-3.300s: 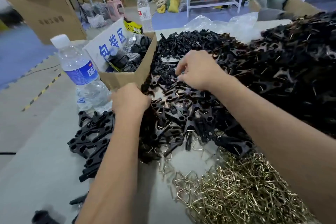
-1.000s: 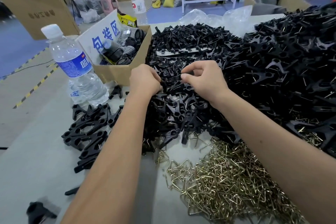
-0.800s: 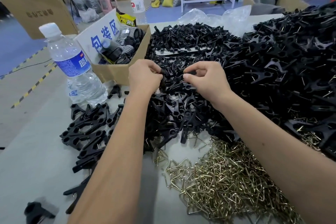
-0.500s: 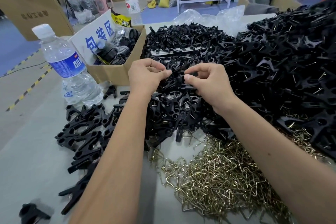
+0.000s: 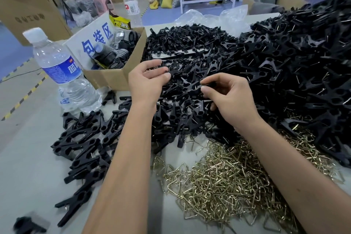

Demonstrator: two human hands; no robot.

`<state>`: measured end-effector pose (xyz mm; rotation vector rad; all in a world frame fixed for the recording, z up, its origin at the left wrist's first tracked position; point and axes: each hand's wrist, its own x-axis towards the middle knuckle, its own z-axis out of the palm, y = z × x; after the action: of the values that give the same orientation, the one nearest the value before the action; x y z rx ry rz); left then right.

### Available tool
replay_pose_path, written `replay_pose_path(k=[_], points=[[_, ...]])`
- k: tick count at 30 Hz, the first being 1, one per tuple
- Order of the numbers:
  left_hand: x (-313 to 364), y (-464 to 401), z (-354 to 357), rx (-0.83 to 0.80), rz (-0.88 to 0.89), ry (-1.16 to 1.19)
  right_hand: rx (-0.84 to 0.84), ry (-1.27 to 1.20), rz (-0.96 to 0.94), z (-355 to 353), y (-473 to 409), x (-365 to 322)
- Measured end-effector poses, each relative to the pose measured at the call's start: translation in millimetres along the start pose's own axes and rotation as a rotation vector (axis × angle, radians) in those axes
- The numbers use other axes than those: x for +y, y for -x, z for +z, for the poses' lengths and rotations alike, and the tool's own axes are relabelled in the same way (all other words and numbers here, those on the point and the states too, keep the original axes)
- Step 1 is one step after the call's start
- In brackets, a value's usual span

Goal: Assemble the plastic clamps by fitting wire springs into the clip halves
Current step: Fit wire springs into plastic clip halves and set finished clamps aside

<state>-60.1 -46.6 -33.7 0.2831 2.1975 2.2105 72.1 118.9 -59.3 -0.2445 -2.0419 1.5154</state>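
Between the two hands, just above the black heap: one black plastic clip half, matte, long and flat with a round hole near its middle. Long axis running across the view, tilted a little, its right end pinched between thumb and forefinger of the right hand, its left end reaching toward the left hand. Left grip loosely curled, fingertips touching or just beside another black piece at the top of the heap; cannot tell whether clamped on it. Right grip clamped on the clip half, other fingers folded under.

Below both hands, a loose heap of clip halves, dull black and forked at one end, spread across the middle of the grey table. Nearer, a tangle of brass-coloured wire springs, thin, shiny, bent into triangles. Left of the forearm, a small cluster of closed clamps lying flat. Far right, a tall mound of clamps with wire ends poking out. Beyond the left hand, an open cardboard box, then a clear water bottle with a blue label.
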Motion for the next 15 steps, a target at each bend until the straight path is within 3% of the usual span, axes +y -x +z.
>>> replay_pose_path(k=[8,13,15], points=[[-13,43,9,-0.418,0.103,0.018,-0.028,-0.312,0.059,-4,13,5],[-15,51,13,-0.445,-0.074,0.286,-0.026,-0.444,0.082,-6,14,7],[-14,50,12,-0.477,-0.068,0.285,-0.024,-0.48,0.073,-6,15,8]])
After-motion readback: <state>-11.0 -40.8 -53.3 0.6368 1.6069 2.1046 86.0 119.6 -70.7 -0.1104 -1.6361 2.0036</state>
